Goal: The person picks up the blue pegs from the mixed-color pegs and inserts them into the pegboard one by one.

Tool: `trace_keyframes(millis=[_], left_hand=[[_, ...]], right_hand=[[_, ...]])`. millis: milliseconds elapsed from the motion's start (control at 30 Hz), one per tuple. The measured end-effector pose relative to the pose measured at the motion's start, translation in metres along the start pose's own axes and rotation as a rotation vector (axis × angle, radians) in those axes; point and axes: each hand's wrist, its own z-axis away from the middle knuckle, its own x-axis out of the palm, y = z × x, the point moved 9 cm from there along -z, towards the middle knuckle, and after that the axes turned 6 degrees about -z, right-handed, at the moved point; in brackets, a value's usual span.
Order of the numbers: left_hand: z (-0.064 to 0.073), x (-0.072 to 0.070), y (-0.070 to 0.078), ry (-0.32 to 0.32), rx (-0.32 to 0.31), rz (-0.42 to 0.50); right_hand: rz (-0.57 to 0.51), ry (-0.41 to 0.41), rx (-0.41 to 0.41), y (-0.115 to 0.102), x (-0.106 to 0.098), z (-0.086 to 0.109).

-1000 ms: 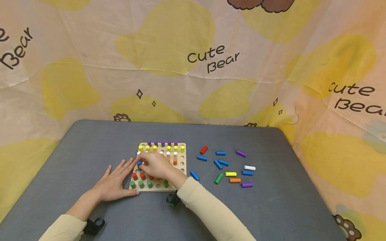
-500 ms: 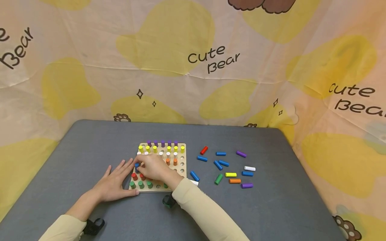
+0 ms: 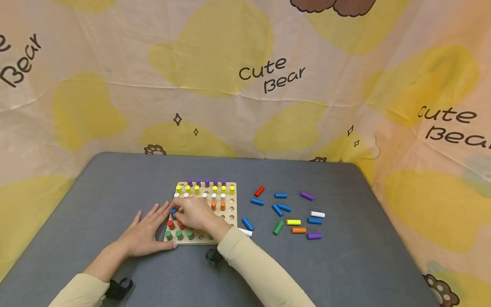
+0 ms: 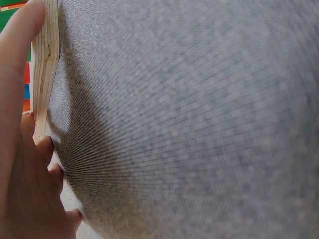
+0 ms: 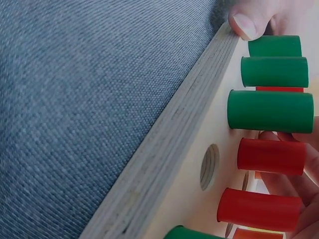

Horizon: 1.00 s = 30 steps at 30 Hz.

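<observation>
A wooden pegboard (image 3: 234, 196) lies on the table, with rows of purple, yellow, white, orange, red and green pegs standing in it. My right hand (image 3: 196, 214) is over its left half and pinches a blue peg (image 3: 174, 212) at the left end of the row behind the red pegs (image 3: 171, 224). Whether that peg sits fully in its hole cannot be told. Fingers spread, my left hand (image 3: 145, 234) rests against the board's left side, its thumb at the near corner. Green pegs (image 5: 270, 110) line the near edge in the right wrist view, beside an unfilled hole.
Loose pegs lie right of the board on the grey table (image 3: 345, 256): several blue ones (image 3: 281, 195), a red peg (image 3: 259, 191), a green peg (image 3: 278, 228), an orange peg (image 3: 298, 230) and others. A white peg (image 3: 246, 232) is partly behind the right sleeve.
My right hand has shifted slightly left and toward me with the blue peg, then nearly stopped. The white peg by the sleeve has come into view. My left hand stays put.
</observation>
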Motion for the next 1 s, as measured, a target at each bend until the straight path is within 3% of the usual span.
trace_keyframes(millis=[700, 1000], left_hand=[[0.000, 0.000, -0.001, -0.002, 0.002, 0.013], [0.000, -0.002, 0.000, 0.004, 0.001, 0.013]], right_hand=[[-0.016, -0.031, -0.011, -0.003, 0.001, 0.002], [-0.037, -0.041, -0.023, -0.005, -0.020, 0.009]])
